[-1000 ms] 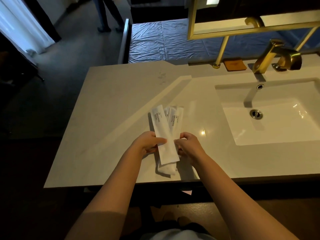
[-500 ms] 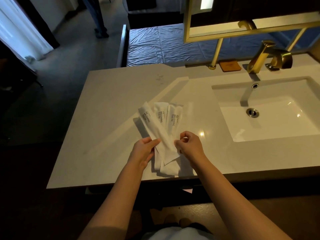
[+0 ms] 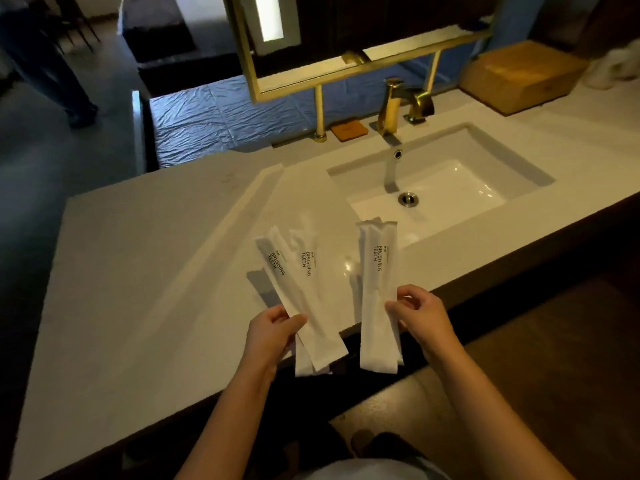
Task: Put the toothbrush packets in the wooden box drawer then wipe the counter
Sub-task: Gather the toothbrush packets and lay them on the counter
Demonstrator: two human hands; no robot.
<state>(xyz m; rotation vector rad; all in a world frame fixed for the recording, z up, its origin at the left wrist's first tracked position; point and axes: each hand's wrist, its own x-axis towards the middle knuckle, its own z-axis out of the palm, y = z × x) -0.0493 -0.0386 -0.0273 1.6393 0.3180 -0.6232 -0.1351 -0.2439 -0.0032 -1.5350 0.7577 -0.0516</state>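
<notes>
Long white toothbrush packets printed "BRUSHING TEETH" are lifted above the pale counter (image 3: pixel 138 271). My left hand (image 3: pixel 273 332) grips a fanned bunch of packets (image 3: pixel 298 289) near their lower ends. My right hand (image 3: pixel 420 318) pinches another packet or two (image 3: pixel 377 292), held upright and apart from the left bunch. The wooden box (image 3: pixel 519 76) sits at the counter's far right, behind the sink; no drawer front shows from here.
A white rectangular sink (image 3: pixel 440 188) with a gold faucet (image 3: pixel 391 105) lies right of the hands. A gold-framed mirror (image 3: pixel 346 39) stands behind it, and a small brown coaster (image 3: pixel 348 128) beside the faucet. A person's legs (image 3: pixel 45 64) show at far left.
Both hands lifted the packets off the counter and split them into two bunches, the right hand drawing its share to the right. The view swung right, bringing the wooden box into sight.
</notes>
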